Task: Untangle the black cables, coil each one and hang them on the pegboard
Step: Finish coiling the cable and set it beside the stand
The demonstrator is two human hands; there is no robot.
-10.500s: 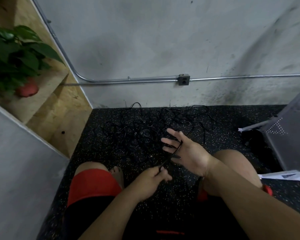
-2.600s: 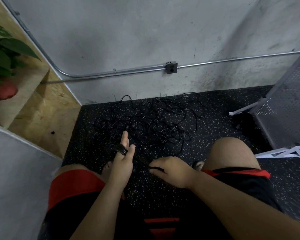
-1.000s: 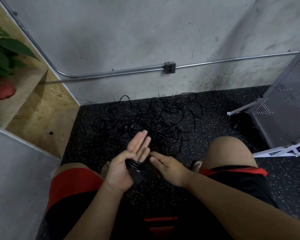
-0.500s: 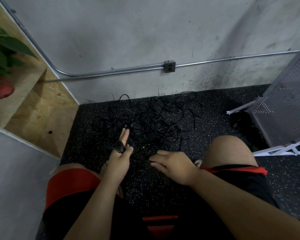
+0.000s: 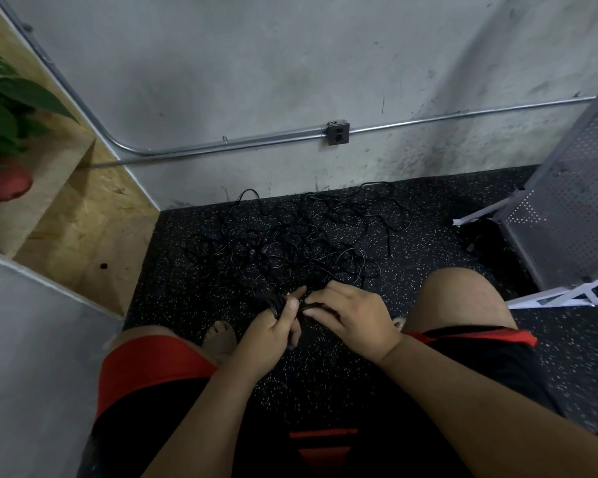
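A tangle of thin black cables (image 5: 297, 243) lies spread on the speckled black floor in front of my knees. Several turns of one black cable form a coil (image 5: 277, 302) wrapped round the fingers of my left hand (image 5: 273, 331), with the thumb pressed against it. My right hand (image 5: 351, 313) sits just to the right, fingers curled, pinching the same cable where it leaves the coil. The grey perforated pegboard (image 5: 573, 208) leans at the far right on a white stand.
A concrete wall with a metal conduit and outlet box (image 5: 338, 133) closes the far side. Wooden steps (image 5: 80, 222) and a potted plant (image 5: 4, 139) stand at the left. My bare knees flank the hands. A dark object (image 5: 480, 236) lies beside the pegboard's foot.
My hands have drawn together. The left hand's fingers, pointing forward half a second ago, have turned toward the right hand, which has moved up against the coil.
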